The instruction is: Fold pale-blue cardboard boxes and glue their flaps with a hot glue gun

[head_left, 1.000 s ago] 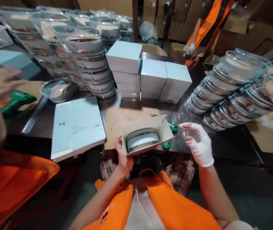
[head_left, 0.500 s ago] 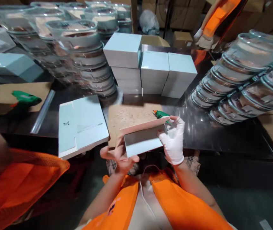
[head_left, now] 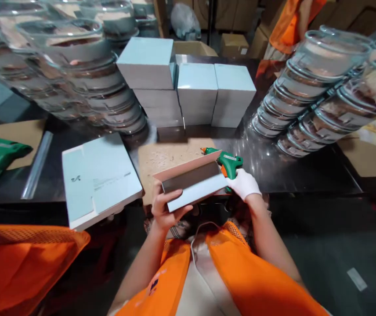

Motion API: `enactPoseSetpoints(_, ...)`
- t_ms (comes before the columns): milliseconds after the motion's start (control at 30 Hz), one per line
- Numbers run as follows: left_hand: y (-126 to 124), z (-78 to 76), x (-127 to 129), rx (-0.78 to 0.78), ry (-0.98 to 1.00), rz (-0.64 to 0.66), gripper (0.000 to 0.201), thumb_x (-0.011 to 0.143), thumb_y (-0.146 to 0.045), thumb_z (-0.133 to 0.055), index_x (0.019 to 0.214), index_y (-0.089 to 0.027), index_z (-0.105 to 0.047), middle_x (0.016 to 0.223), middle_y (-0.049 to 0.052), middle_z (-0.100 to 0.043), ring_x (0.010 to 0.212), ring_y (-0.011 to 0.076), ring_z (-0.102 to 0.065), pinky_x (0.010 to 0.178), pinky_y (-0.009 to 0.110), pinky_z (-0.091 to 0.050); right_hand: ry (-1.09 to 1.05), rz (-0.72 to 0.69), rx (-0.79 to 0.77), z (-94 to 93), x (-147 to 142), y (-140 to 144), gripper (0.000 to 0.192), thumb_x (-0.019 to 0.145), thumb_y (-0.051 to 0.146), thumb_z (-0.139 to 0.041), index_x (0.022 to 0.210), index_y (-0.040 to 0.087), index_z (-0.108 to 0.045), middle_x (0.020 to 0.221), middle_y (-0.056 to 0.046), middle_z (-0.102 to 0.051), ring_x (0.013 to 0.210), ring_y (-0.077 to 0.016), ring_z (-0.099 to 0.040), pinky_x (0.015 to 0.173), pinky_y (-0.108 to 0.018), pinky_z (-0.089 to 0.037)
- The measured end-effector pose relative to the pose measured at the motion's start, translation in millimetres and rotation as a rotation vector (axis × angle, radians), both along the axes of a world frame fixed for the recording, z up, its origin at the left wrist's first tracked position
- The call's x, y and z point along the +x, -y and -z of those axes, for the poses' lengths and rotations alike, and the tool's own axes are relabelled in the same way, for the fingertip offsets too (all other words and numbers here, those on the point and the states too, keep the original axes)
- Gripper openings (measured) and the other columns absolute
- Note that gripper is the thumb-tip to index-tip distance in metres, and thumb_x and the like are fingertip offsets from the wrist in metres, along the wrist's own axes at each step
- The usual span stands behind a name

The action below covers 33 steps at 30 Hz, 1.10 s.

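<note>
My left hand (head_left: 166,206), bare, grips the left end of a small open cardboard box (head_left: 194,193). It is pale blue-white outside with a dark hollow, and a pinkish flap stands up along its far side. At the box's right end, my right hand (head_left: 244,183) in a white glove has its fingers closed at the handle of a green glue gun (head_left: 230,161). The gun's orange nozzle points left, and the box partly covers its lower part. Beneath both lies a brown cardboard sheet (head_left: 161,154) with specks on it.
A large flat pale-blue box (head_left: 100,175) lies to the left. White boxes (head_left: 196,94) are stacked behind. Tall stacks of clear round containers stand at left (head_left: 92,83) and right (head_left: 293,92). Another glue gun (head_left: 3,153) lies far left. People in orange vests are at left and back right.
My right hand has let go of the box and moved right and down to the glue gun's handle. My left hand now wraps the box's left end. The view has shifted slightly.
</note>
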<state>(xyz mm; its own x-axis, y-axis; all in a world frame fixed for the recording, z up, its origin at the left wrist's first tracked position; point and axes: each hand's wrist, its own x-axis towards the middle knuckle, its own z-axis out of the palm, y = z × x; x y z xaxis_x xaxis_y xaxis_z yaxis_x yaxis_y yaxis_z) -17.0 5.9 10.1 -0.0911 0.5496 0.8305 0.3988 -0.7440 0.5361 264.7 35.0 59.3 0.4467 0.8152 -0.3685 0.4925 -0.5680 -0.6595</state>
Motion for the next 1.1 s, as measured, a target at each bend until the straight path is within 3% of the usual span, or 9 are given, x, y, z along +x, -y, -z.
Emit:
enactPoseSetpoints(100,11,-4.6,-4,-0.035,0.118,-0.125,0.039,0.084,-0.057,-0.086,0.101,-0.024,-0.073,0.088,0.001,-0.066,0.109,0.0268,-0.067,0.101,0.042,-0.053,-0.197,0.044,0.081,3.9,10,-4,0.019,0.066,0.032,-0.076,0.065,0.022,-0.06,0.063,-0.006,-0.068,0.069,-0.0259,-0.073,0.067,-0.034,-0.058)
enactPoseSetpoints(167,22,-6.8,-10,-0.126,0.203,-0.186,0.042,0.082,-0.06,-0.084,0.1,-0.024,-0.072,0.093,0.002,-0.067,0.111,0.0286,-0.068,0.104,0.045,-0.053,-0.293,0.095,0.164,5.0,14,3,0.019,0.068,0.037,-0.072,0.071,0.022,-0.06,0.063,-0.004,-0.068,0.058,-0.0207,-0.067,0.059,-0.033,-0.058)
enactPoseSetpoints(333,41,-5.3,-6,-0.467,0.18,-0.159,0.035,0.086,-0.056,-0.083,0.101,-0.025,-0.078,0.105,0.004,-0.073,0.117,0.0276,-0.068,0.103,0.038,-0.052,-0.375,0.224,0.572,1.4,7,36,0.042,0.062,0.045,-0.086,0.09,0.023,-0.064,0.079,-0.002,-0.076,0.066,-0.0183,-0.069,0.068,-0.033,-0.063)
enactPoseSetpoints(400,41,-5.9,6,-0.573,0.162,-0.12,0.035,0.087,-0.056,-0.082,0.102,-0.024,-0.079,0.109,0.006,-0.073,0.117,0.0273,-0.068,0.1,0.036,-0.053,-0.486,0.113,0.637,-4.4,2,50,0.036,0.068,0.049,-0.09,0.082,0.023,-0.069,0.075,-0.002,-0.076,0.062,-0.0171,-0.067,0.065,-0.032,-0.061)
enactPoseSetpoints(500,38,-11.0,25,-0.638,0.139,-0.057,0.034,0.088,-0.054,-0.082,0.103,-0.024,-0.079,0.11,0.006,-0.075,0.114,0.0268,-0.07,0.099,0.037,-0.055,-0.598,-0.122,0.471,-15.1,-5,70,0.038,0.083,0.055,-0.079,0.07,0.021,-0.068,0.064,-0.001,-0.069,0.053,-0.0135,-0.058,0.052,-0.027,-0.053)
enactPoseSetpoints(667,35,-23.1,43,-0.577,0.077,-0.011,0.025,0.09,-0.045,-0.083,0.104,-0.024,-0.08,0.108,0.007,-0.078,0.113,0.0265,-0.071,0.1,0.04,-0.057,-0.362,-0.339,0.465,-25.2,-21,93,0.029,0.078,0.047,-0.083,0.073,0.026,-0.065,0.064,0.0,-0.066,0.053,-0.017,-0.059,0.05,-0.03,-0.053)
enactPoseSetpoints(833,35,-23.2,47,-0.474,0.098,0.007,0.02,0.09,-0.036,-0.084,0.105,-0.025,-0.079,0.105,0.005,-0.079,0.114,0.0264,-0.07,0.1,0.039,-0.058,-0.035,-0.587,0.633,-17.5,-38,92,0.012,0.083,0.034,-0.074,0.077,0.026,-0.066,0.065,0.0,-0.064,0.055,-0.0179,-0.06,0.054,-0.031,-0.052)
enactPoseSetpoints(967,37,-20.9,47,-0.493,0.098,0.009,0.02,0.089,-0.036,-0.084,0.105,-0.025,-0.079,0.106,0.005,-0.079,0.117,0.0272,-0.07,0.103,0.042,-0.056,0.092,-0.648,0.713,-8.3,-41,87,0.014,0.087,0.036,-0.069,0.078,0.025,-0.064,0.067,-0.001,-0.065,0.058,-0.0189,-0.062,0.061,-0.032,-0.055)
enactPoseSetpoints(1100,39,-20.4,43,-0.547,0.11,-0.001,0.025,0.088,-0.041,-0.086,0.106,-0.025,-0.08,0.111,0.007,-0.077,0.117,0.0276,-0.07,0.102,0.041,-0.056,0.125,-0.594,0.641,-6.8,-30,87,0.019,0.088,0.04,-0.069,0.076,0.026,-0.063,0.071,-0.003,-0.067,0.064,-0.023,-0.067,0.067,-0.036,-0.057)
